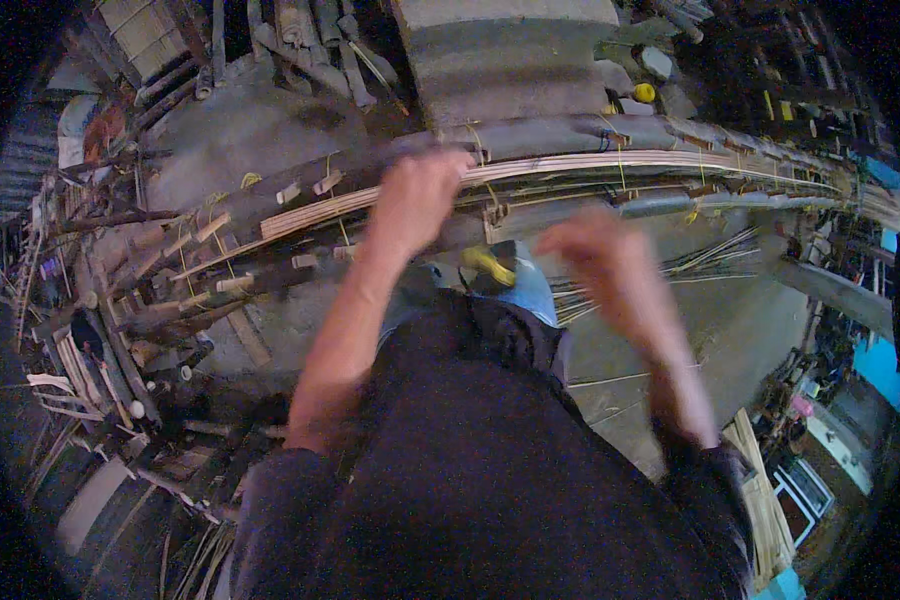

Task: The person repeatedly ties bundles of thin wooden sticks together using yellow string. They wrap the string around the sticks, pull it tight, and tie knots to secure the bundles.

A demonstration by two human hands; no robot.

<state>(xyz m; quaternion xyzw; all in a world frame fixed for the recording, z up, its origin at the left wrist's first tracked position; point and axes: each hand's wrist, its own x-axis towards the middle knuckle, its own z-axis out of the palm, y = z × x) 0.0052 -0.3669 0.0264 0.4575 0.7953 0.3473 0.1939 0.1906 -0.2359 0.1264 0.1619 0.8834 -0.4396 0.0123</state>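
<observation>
A long bundle of pale, thin wooden or bamboo strips point(570, 163) lies crosswise in front of me on a rack of poles. My left hand point(422, 195) is over the bundle, blurred, its fingers curled closed at the strips. My right hand point(600, 248) is raised nearer to me, right of my body and apart from the bundle. It is blurred too, with the fingers bent together. Whatever either hand holds is too small or smeared to make out. Yellow ties point(621, 165) cross the strips at intervals. A yellow patch point(490, 265) shows at my waist beside blue cloth.
A thick dark pole point(550, 137) runs behind the bundle, with short wooden pegs point(327, 184) along the rack. Loose thin strips point(705, 258) lie on the floor to the right. Logs point(305, 40) stand at the far left, and a yellow round object point(644, 93) sits far right.
</observation>
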